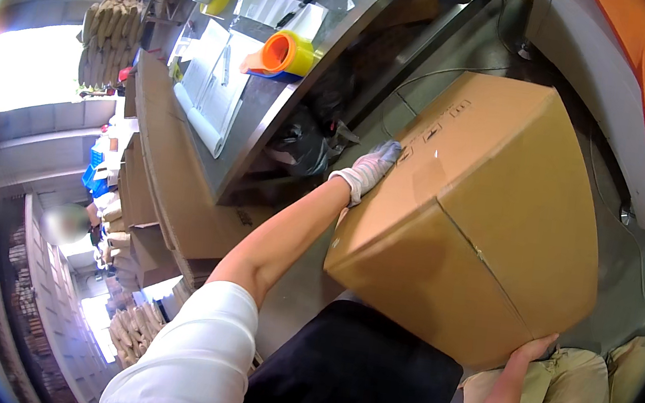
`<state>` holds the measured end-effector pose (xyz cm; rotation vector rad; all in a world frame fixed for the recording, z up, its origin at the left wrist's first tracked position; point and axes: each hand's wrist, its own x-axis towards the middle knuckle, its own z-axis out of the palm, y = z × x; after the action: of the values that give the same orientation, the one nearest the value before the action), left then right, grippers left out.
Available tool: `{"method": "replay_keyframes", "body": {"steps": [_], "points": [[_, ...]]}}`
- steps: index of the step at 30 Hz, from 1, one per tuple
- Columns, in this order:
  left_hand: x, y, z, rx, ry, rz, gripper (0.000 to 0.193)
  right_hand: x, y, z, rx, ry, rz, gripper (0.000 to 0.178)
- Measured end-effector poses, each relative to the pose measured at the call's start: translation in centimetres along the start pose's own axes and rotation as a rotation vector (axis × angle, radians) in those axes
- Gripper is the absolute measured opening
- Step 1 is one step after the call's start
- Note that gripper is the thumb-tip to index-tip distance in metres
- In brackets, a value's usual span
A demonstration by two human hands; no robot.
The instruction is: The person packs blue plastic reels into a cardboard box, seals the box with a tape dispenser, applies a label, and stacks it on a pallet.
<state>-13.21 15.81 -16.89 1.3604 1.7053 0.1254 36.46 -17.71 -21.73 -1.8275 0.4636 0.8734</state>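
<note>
A large brown cardboard box [526, 218] is tilted in front of my body, a seam running across its broad face and dark print on its upper left side. My left hand [371, 167], in a pale glove, presses against that printed side, its fingers partly hidden along the box. At the lower right corner my right hand [536, 348] grips the box, with most of its fingers out of sight. The box is held between both hands. Whether its far lower edge touches the floor, I cannot tell.
On the left a metal table [259, 125] carries papers, a pen and an orange-and-yellow tape dispenser [283, 53]. Black plastic bags [301, 146] lie beneath. Flattened cardboard [175, 159] leans beside it. Tan sacks [573, 393] sit at lower right, an orange-and-white machine [633, 95] at upper right; cables cross the floor.
</note>
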Motion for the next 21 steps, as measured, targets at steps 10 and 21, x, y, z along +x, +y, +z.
{"method": "replay_keyframes", "body": {"steps": [10, 21], "points": [[0.2, 4.2, -11.9, -0.699, -0.282, -0.318, 0.064, -9.4, 0.6, 12.4, -0.664, 0.309, -0.316, 0.066], [-1.6, -6.9, -25.7, 0.487, 0.760, 0.422, 0.020, -23.6, -5.2, 36.3, -0.802, -0.302, -1.197, 0.056]]}}
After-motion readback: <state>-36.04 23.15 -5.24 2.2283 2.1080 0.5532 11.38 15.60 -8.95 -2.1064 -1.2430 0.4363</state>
